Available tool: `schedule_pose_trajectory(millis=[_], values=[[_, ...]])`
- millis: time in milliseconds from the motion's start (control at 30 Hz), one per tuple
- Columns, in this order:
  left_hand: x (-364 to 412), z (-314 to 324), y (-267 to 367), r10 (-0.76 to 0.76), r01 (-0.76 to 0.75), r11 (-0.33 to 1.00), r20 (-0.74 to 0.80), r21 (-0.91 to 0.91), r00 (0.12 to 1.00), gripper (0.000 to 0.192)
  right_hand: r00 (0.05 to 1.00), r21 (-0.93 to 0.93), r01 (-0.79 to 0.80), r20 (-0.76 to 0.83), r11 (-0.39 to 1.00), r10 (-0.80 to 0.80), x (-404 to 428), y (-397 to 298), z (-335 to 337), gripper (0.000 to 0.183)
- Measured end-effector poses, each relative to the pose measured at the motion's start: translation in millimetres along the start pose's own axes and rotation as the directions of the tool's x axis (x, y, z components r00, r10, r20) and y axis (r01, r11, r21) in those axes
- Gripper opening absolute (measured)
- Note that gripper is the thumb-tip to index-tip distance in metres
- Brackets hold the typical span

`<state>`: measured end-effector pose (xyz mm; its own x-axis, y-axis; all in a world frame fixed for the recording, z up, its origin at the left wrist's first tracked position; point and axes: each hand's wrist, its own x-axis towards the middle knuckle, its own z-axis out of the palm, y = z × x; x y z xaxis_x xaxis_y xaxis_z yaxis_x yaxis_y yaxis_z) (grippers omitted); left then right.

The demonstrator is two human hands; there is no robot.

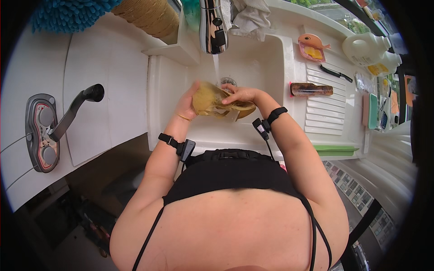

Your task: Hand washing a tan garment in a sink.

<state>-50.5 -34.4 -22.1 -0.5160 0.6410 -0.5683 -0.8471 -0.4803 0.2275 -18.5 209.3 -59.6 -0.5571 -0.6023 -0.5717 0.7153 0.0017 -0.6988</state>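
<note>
Both hands grip a mustard-tan, soft fabric article [207, 99] low over a white sink basin [264, 54]. Its folds and straps hide the exact kind. My left hand [187, 103] holds its left side, slightly blurred, with the fingers partly behind the cloth. On the other side, my right hand [241, 95] pinches the folded part, the thumb on top. A chrome faucet [213, 30] stands above, and a stream of water [216, 66] runs from it just behind the fabric. Close behind the hands lies the metal drain strainer [228, 80].
Right of the basin, a ribbed drainboard [323, 117] carries a brown-bristled brush [311, 89], a black-handled knife [335, 73] and a pink fish-shaped soap dish [310, 45]. White jugs [364, 49] stand behind. At left are a suction-mounted lever device [44, 132] and a rope-wrapped post [149, 18].
</note>
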Motion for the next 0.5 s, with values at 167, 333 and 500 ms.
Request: schedule_pose_trajectory(millis=[167,333,500], values=[[-5,8,11,0.142,-0.144,0.935,0.030,0.323,0.989,0.032,0.970,-0.053,-0.216,0.098,0.975,0.221,-14,-1,-14,0.073],[0,-2,13,0.241,-0.216,0.907,-0.023,0.362,0.970,0.030,0.996,-0.043,-0.088,-0.018,0.995,0.088,-19,16,-37,0.059],[1,-6,19,0.217,-0.150,0.911,-0.137,0.384,0.967,0.039,0.989,0.141,-0.106,-0.086,0.984,0.119,-26,8,-41,0.050]])
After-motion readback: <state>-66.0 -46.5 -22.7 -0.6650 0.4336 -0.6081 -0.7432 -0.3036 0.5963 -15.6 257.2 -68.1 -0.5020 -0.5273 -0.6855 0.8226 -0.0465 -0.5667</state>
